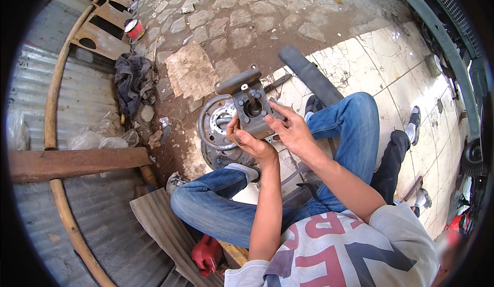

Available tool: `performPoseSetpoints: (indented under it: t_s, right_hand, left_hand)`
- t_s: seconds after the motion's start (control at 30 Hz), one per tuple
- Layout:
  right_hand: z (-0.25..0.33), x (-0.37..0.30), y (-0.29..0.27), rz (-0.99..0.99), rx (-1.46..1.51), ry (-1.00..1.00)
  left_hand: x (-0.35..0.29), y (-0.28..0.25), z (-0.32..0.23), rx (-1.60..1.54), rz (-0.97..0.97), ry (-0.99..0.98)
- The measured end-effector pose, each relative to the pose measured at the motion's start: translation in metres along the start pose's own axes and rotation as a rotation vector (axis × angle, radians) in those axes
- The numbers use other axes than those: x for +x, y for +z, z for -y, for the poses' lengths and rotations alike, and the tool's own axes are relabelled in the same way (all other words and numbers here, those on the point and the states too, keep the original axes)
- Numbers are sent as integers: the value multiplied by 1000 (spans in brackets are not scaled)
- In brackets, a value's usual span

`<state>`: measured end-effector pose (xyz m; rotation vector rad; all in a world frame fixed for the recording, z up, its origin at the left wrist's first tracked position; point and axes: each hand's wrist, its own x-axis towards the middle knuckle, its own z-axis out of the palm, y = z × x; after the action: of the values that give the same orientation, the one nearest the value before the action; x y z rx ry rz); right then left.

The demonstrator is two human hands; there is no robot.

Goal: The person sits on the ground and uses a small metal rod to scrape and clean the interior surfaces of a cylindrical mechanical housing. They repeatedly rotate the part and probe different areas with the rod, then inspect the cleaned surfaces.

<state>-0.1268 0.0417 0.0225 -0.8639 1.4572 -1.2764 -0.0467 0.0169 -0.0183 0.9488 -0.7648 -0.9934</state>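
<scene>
Nearest, a pale printed shirt (329, 256) and blue jeans (226, 210) are seen, with a red plastic container (207, 256) at the left side. Over the spread knees, a metal housing (252, 103) with a flanged plate, a central opening and an upright shaft is held tilted between both hands: its lower left edge is gripped by the curled left hand (253, 145), and its right edge is pinched between the thumb and fingers of the partly closed right hand (294, 132). Just beyond, a round metal part (211, 117) with a tubular rim is partly covered by the housing. Farther off, a dark flat bar (309, 76) is laid across cracked tiles (391, 55). A brown flat sheet (191, 70), dark cloth (131, 78) and a red tin (135, 29) are seen beside the stone paving (242, 16).
</scene>
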Motion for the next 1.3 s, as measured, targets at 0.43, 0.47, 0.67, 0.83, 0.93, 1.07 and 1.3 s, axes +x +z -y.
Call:
performPoseSetpoints:
  t_s: [0.43, 0.47, 0.67, 0.83, 0.93, 1.07, 1.3]
  right_hand:
    - [5, 6, 0, -16, 147, 28]
    - [6, 7, 0, -8, 161, 37]
    - [5, 9, 4, -4, 227, 36]
    - [12, 12, 3, 20, 227, 51]
    - [12, 12, 5, 9, 236, 58]
    - [7, 17, 1, 18, 262, 51]
    - [5, 14, -6, 9, 348, 25]
  left_hand:
    - [7, 6, 3, 8, 54, -10]
    - [9, 5, 3, 1, 66, -13]
    - [12, 6, -1, 0, 69, -15]
    - [15, 4, 4, 15, 54, -9]
    - [16, 4, 4, 35, 53, -8]
    - [17, 6, 4, 76, 66, 6]
    - [12, 7, 3, 121, 140, 7]
